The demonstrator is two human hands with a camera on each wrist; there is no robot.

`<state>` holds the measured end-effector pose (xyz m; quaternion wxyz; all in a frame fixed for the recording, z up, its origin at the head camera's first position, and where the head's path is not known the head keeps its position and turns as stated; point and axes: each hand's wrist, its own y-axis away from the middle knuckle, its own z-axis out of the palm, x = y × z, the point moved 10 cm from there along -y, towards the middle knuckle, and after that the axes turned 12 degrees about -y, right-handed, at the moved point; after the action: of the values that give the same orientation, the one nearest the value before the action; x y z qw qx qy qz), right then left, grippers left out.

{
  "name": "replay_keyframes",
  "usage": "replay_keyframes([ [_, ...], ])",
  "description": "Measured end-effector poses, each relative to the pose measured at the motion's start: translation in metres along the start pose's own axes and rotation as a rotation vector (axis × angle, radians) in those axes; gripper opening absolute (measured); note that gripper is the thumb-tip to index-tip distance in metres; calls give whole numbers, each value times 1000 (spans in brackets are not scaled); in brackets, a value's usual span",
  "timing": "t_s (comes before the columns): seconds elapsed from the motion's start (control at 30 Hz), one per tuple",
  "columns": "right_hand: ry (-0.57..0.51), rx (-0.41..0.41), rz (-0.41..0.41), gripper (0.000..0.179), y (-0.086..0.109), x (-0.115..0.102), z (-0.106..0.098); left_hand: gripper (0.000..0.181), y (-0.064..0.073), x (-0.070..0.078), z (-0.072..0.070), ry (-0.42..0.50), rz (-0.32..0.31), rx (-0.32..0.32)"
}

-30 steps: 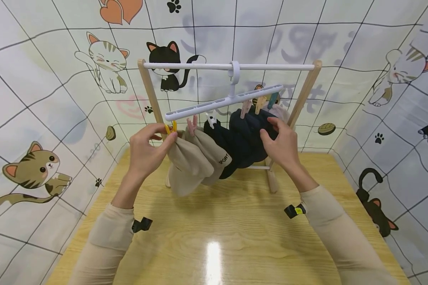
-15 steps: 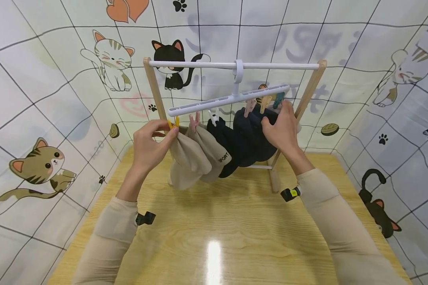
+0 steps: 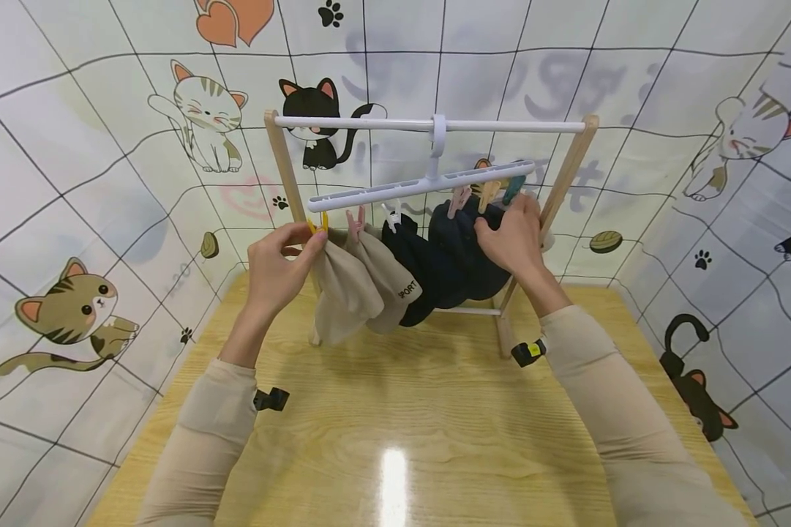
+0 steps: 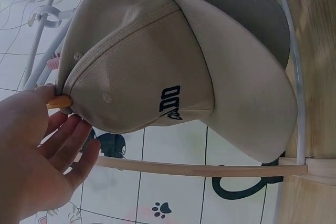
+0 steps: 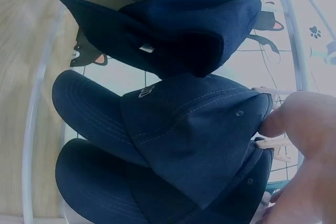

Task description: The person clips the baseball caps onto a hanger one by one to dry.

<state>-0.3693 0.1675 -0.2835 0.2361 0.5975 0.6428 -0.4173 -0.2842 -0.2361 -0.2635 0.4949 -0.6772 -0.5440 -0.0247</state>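
Observation:
Baseball caps hang from clothespins on a white hanger (image 3: 421,186), which tilts down to the left. At its low end, my left hand (image 3: 278,265) pinches a yellow clothespin (image 4: 59,102) at the back edge of a beige cap (image 4: 142,72). A second beige cap (image 3: 395,293), marked SPORT, hangs beside it. My right hand (image 3: 515,238) reaches round the back edge of a navy cap (image 5: 252,182), thumb and fingers on either side, just under a teal clothespin (image 3: 514,189). Another navy cap (image 5: 199,124) hangs alongside; its edge lies by my right thumb.
The hanger hooks over the white bar (image 3: 520,126) of a small wooden rack (image 3: 569,172). The rack stands on a wood-grain table (image 3: 395,410). Behind is a white gridded cloth with cat drawings (image 3: 204,110). More clothespins, pink (image 3: 355,219) and white (image 3: 393,214), hold the middle caps.
My right hand has shifted from the navy caps' edge up and right toward the teal clothespin, then slightly back. My left hand keeps hold of the yellow clothespin. The hanger's tilt has lessened a little.

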Motion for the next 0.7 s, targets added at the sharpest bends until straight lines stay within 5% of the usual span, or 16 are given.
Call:
replay_keyframes([
  [0.27, 3, -19, -49, 85, 1, 3, 3, 29, -8, -10, 3, -1, -41, 6],
  [0.53, -26, 48, -218, 41, 5, -3, -5, 32, -20, -17, 5, -8, -51, -1],
  [0.7, -51, 29, -200, 43, 7, 4, -4, 36, -26, -23, 4, -12, -64, -9],
])
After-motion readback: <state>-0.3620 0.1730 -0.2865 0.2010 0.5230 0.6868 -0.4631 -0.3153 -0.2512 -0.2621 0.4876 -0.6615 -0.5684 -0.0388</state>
